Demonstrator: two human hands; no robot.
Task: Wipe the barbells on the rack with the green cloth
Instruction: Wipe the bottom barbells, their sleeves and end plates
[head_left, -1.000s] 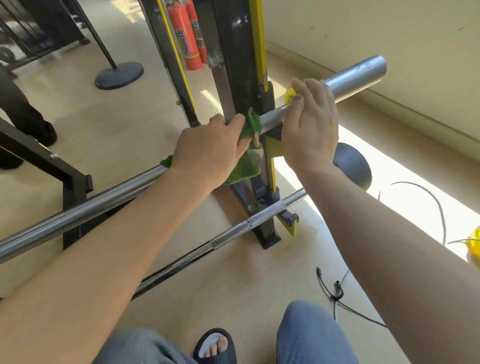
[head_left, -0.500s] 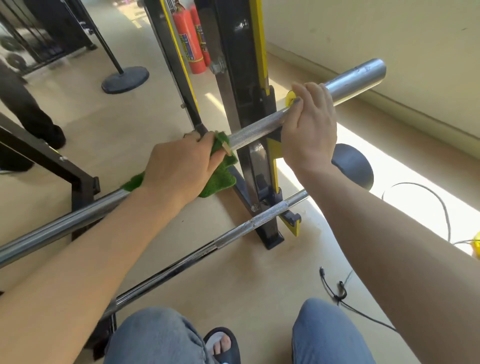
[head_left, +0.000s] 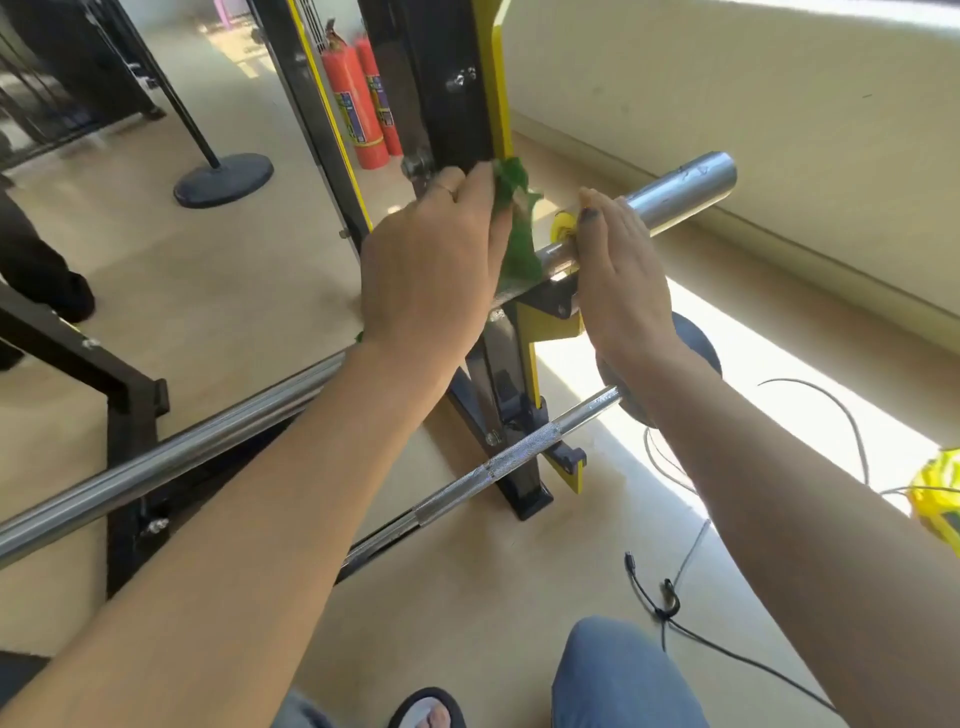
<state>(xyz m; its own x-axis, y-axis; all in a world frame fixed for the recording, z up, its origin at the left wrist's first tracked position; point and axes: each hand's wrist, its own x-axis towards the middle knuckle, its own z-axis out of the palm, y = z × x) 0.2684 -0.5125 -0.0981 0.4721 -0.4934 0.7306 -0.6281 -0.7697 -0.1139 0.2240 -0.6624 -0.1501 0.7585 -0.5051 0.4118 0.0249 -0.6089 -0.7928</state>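
On the black-and-yellow steel rack (head_left: 540, 322), a long chrome barbell (head_left: 166, 462) is lying across the upper yellow cradle, its thick sleeve end (head_left: 685, 187) pointing right toward the cream wall (head_left: 753, 104). A crumpled green cloth (head_left: 519, 244) is draping over the bar just beside the rack's upright post. The left hand (head_left: 431, 270) is pressing the cloth against the bar, fingers reaching up along the post; whether they are curling round the cloth cannot be told, since the back of the hand is hiding the grip. The right hand (head_left: 623, 275) is resting flat on the bar at the collar, fingers straight and together, holding nothing. A second, thinner knurled chrome barbell (head_left: 498, 467) is sitting on the lower cradle, near the floor. Behind the post, two red fire extinguishers (head_left: 363, 114) are standing upright. A black round-based stanchion (head_left: 223, 176) is standing to the left on the beige floor (head_left: 208, 270). Thin black cables (head_left: 670, 608) are trailing over the floor at lower right, near the person's blue-jeaned knee (head_left: 623, 675) and black sandal (head_left: 426, 712).
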